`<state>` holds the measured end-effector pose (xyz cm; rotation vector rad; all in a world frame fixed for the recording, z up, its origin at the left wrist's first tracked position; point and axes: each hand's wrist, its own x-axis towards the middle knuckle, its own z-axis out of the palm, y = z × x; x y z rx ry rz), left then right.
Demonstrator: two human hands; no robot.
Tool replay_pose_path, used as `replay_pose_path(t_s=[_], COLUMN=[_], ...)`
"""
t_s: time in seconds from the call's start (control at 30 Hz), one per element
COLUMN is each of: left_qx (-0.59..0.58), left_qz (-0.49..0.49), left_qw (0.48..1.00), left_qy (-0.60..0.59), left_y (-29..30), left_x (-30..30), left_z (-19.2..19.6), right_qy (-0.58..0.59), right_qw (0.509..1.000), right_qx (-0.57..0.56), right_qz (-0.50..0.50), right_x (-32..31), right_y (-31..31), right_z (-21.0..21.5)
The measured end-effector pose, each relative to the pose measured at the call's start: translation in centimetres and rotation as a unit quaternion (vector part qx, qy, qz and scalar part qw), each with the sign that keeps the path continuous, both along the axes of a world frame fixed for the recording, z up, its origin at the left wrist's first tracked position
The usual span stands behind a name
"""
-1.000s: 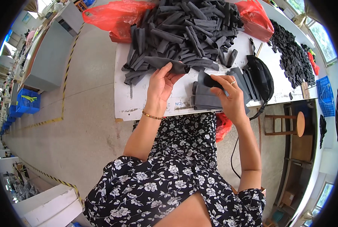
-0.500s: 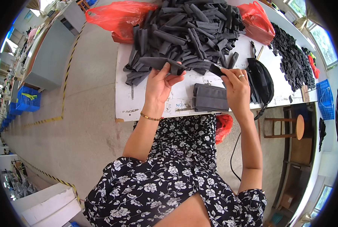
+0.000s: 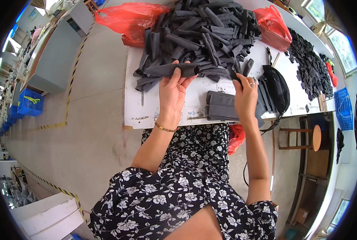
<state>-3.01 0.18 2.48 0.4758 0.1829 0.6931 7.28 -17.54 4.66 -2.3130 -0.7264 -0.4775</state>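
Note:
My left hand, palm up, grips a dark grey fabric tube, thumb on its near side and fingertips behind it. The tube lies roughly level, its open end to the right. To the right, my right hand pinches a small dark fabric strip between thumb and fingers, apart from the tube. Beyond both hands rises a big heap of similar grey fabric tubes on the white table. Below the right hand sits a stack of flat grey fabric pieces, partly hidden by that hand.
A black waist bag lies on the right, its strap over the table edge. Red plastic bags flank the heap. Many small dark pieces spread at the far right. A wooden stool and blue basket stand beyond.
The tube in my left hand has turned more level, and its open end looks rounder. My right hand has shifted slightly, its strip now pointing more upward. The view has moved a little.

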Motion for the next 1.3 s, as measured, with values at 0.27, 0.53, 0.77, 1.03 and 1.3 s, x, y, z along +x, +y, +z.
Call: replay_pose_path(t_s=[0.27,0.53,0.77,1.03,1.3], left_qx=[-0.045,-0.007,0.008,0.012,0.021], left_qz=[-0.087,-0.116,-0.127,-0.113,-0.129], left_qw=[0.995,0.992,0.991,0.992,0.99], left_qy=[0.011,0.044,0.041,0.046,0.046], left_y=[0.9,0.3,0.0,-0.2,-0.3], left_x=[-0.5,-0.7,-0.8,-0.8,-1.1], left_z=[-1.3,-0.2,0.3,0.9,1.2], right_qy=[-0.078,-0.098,-0.142,-0.118,-0.147], right_qw=[0.957,0.942,0.939,0.939,0.937], right_qx=[0.003,-0.049,-0.079,-0.081,-0.081], right_qz=[0.279,0.316,0.304,0.311,0.307], right_x=[-2.4,-1.7,-1.5,-1.6,-1.6], right_y=[0.4,0.7,0.5,0.5,0.5], right_z=[5.9,6.5,7.1,7.4,7.4])
